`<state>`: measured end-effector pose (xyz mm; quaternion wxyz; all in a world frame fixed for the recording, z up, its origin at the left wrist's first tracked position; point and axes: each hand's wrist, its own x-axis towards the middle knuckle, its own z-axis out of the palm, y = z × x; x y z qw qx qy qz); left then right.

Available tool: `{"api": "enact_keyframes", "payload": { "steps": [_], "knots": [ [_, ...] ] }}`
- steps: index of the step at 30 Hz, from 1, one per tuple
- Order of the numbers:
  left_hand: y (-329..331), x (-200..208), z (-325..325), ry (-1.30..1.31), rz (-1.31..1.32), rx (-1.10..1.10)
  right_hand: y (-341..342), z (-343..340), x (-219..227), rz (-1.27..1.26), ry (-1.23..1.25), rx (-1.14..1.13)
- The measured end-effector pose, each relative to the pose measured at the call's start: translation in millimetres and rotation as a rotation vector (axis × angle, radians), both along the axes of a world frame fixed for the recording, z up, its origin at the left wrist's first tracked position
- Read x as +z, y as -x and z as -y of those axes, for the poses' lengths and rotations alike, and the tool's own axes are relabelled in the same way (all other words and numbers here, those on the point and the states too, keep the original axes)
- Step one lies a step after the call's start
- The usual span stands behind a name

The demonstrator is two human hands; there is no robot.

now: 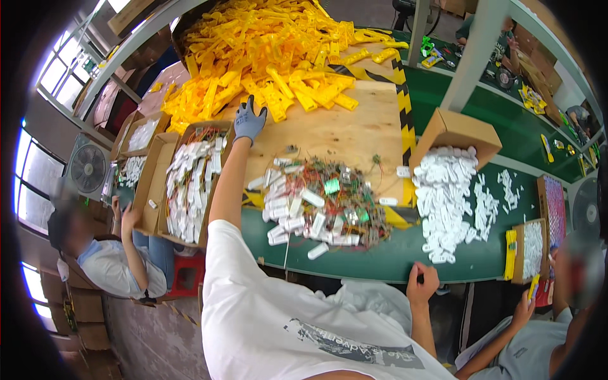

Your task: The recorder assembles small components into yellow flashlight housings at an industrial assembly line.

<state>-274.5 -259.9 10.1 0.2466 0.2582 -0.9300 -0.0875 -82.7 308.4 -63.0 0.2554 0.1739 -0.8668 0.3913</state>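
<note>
My left hand (249,124), in a grey glove with dark fingertips, reaches out to the near edge of a big heap of yellow plastic casings (272,47). Its fingers are spread, and nothing shows in its grasp. My bare right hand (422,283) is by the front edge of the green table (373,263), fingers curled in. A dark spot shows between those fingers; whether it is an object I cannot make out. Between my arms lies a pile of white plastic pieces (311,197) mixed with wired circuit boards (354,190).
White parts (443,196) spill from a tipped cardboard box (453,136) at right. Boxes of wired white parts (193,183) stand left. Striped tape (405,120) edges the wooden board (316,136). People sit at left (120,266) and right (525,342); a metal post (465,69) rises behind.
</note>
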Motion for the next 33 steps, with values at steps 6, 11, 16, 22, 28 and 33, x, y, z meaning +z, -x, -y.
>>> {"api": "enact_keyframes", "payload": {
  "steps": [6,11,16,22,28,33],
  "knots": [
    [66,-8,29,-0.263,0.292,0.161,2,7,-11,-0.106,-0.170,-0.034],
    [17,31,-31,-0.111,0.662,-0.314,24,21,47,0.010,0.017,0.187],
    [37,87,-32,-0.036,0.433,-0.380,76,67,77,0.035,-0.019,0.318],
    [241,100,-74,-0.045,-0.027,-0.753,48,61,25,0.319,-0.178,-0.029],
    [329,5,-76,0.391,0.603,-0.764,67,77,16,0.294,-0.149,-0.077],
    [335,32,-76,0.203,0.424,-0.850,68,70,25,0.415,-0.047,-0.125]
  ]
}}
